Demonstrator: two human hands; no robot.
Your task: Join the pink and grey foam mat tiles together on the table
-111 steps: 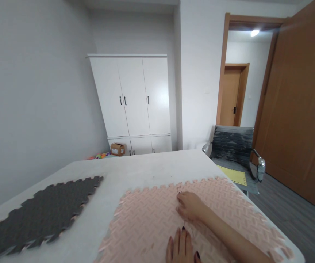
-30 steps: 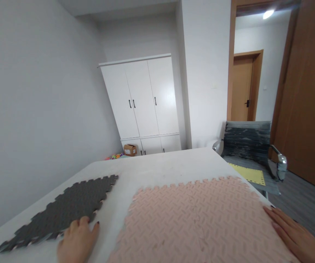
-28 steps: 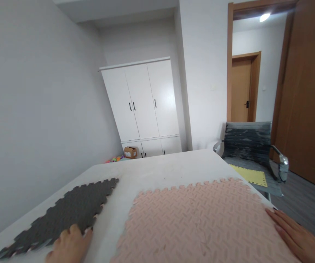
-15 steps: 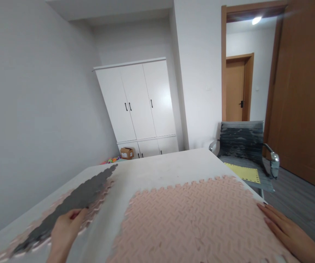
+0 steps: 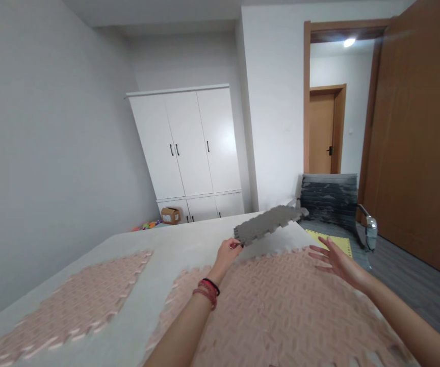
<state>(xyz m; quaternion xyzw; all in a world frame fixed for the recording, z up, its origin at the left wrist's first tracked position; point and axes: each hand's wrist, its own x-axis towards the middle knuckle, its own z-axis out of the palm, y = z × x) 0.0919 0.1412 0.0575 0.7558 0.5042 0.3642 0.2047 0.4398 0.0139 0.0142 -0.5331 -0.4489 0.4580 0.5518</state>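
My left hand (image 5: pixel 229 255) pinches the near left corner of a grey foam mat tile (image 5: pixel 267 224) with toothed edges. The tile is held tilted in the air over the far part of the white table. Below it lies a large pink foam mat (image 5: pixel 265 306) with a raised pattern and interlocking edges. My right hand (image 5: pixel 332 260) is open, fingers spread, over the pink mat's far right edge and apart from the grey tile. Another pink foam tile (image 5: pixel 78 300) lies flat at the left of the table.
The white table (image 5: pixel 135 300) shows between the pink mats. Behind its right corner stands a dark chair (image 5: pixel 329 199) with a yellow foam tile (image 5: pixel 340 244) on its seat. A cardboard box (image 5: pixel 171 215) and a white cabinet (image 5: pixel 189 142) are at the back.
My left hand has lifted the grey tile off the left pink tile and carried it right, over the table's far side. My right hand has risen from the mat's right edge and moved left.
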